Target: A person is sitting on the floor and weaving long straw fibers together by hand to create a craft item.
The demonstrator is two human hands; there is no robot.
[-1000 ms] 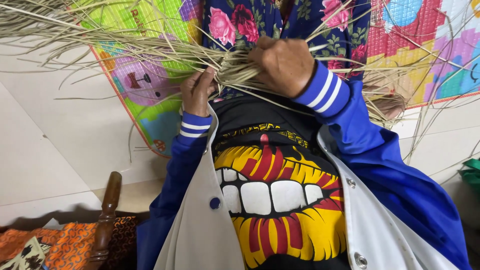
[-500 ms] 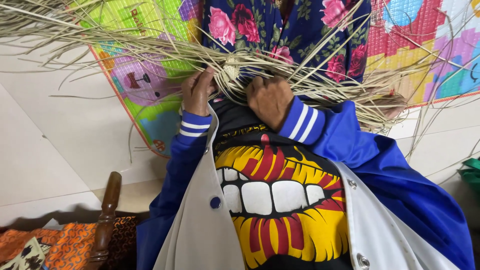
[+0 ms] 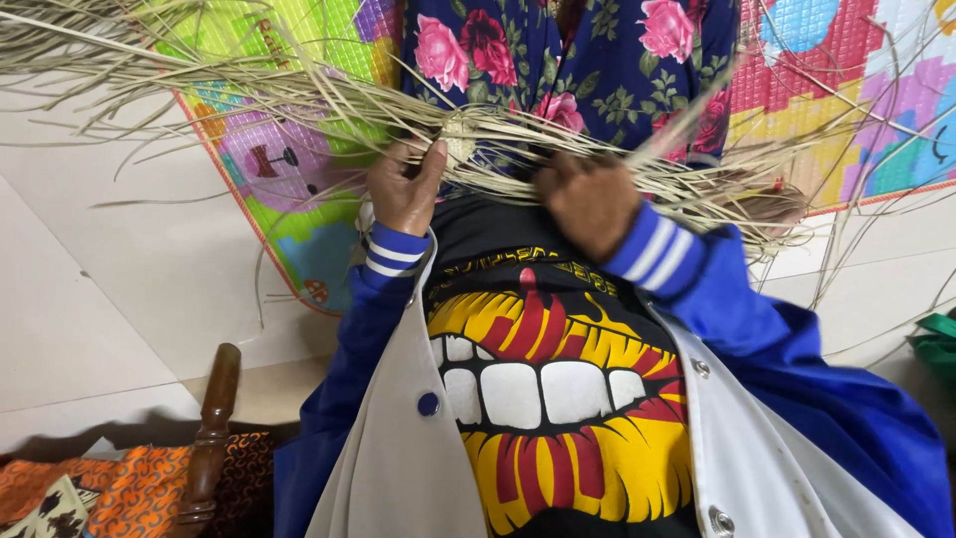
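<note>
A bundle of long dry straw strands [image 3: 249, 95] fans out across the top of the view, gathered around a small woven disc [image 3: 459, 139] at its middle. My left hand [image 3: 403, 184] grips the strands just left of the disc, thumb up against it. Just right of the disc, my right hand [image 3: 590, 199] is closed on the strands in front of my chest. Both arms wear blue sleeves with white-striped cuffs. A flowered blue cloth [image 3: 597, 60] lies behind the straw.
A colourful foam play mat [image 3: 299, 199] lies on the pale tiled floor [image 3: 90, 299]. A dark turned wooden post [image 3: 209, 438] stands at lower left beside orange patterned fabric [image 3: 119, 488]. A green object [image 3: 938, 344] sits at the right edge.
My right hand has dropped from above the straw centre down and leftward toward my chest, still closed on strands. My left hand has held its grip near the disc.
</note>
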